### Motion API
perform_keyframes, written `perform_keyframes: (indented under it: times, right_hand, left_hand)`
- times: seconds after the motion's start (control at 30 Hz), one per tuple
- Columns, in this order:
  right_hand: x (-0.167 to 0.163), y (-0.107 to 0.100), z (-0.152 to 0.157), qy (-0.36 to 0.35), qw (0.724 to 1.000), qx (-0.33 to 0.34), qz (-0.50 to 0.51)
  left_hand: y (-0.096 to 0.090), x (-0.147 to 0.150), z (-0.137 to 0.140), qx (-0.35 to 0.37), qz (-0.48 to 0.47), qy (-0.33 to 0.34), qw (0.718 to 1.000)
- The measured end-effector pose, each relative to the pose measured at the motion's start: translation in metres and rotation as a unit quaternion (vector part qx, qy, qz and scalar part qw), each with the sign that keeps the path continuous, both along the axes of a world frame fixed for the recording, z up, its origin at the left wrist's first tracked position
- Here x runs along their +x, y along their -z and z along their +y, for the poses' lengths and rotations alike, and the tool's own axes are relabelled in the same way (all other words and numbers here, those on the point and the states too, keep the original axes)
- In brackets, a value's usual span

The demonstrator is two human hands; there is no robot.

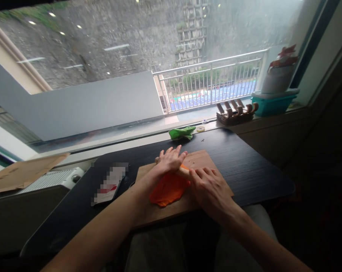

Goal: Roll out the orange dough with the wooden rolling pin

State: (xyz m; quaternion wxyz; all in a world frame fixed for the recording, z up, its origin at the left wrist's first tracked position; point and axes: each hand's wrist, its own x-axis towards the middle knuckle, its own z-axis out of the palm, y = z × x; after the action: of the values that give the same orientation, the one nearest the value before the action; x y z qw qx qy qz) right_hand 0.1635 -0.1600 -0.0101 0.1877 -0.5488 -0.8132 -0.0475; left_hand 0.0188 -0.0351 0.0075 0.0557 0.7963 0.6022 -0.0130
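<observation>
A pale wooden rolling pin [184,173] lies across a flattened orange sheet of dough or clay [169,190] on a wooden board [152,216]. My left hand [171,158] rests its palm on the pin's left part, with fingers stretched out and apart. At the pin's right end, my right hand [207,186] has its fingers curled over the wood. The orange sheet spreads toward me below the pin, its near edge uneven. A strip of orange also shows just beyond the pin, between my hands.
The board sits on a black table [253,170]. A phone-like object [110,187], partly pixelated, lies left. A crumpled green cloth or bag [181,133] and tape roll [201,129] are at the back. The windowsill holds a brown rack [235,116] and teal box [274,104].
</observation>
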Motion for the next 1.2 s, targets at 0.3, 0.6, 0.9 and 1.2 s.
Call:
perform_keyframes:
  times: [0.3,0.6,0.9,1.2]
  right_hand:
    - [0.012,-0.001,0.014,0.055,0.998,-0.008,0.010]
    - [-0.014,-0.003,0.004,0.006,1.000,-0.014,-0.021]
    - [-0.015,-0.017,0.021,-0.087,0.996,-0.023,0.000]
    - [-0.054,-0.025,0.103,-0.052,0.984,-0.131,0.112]
  left_hand:
    - [0.007,0.030,0.038,0.019,-0.075,-0.033,0.996]
    - [0.014,-0.009,-0.010,0.076,-0.075,-0.042,0.993]
    - [0.005,-0.076,-0.059,0.163,-0.135,0.022,0.977]
    - [0.038,-0.122,-0.095,0.289,-0.144,0.006,0.947]
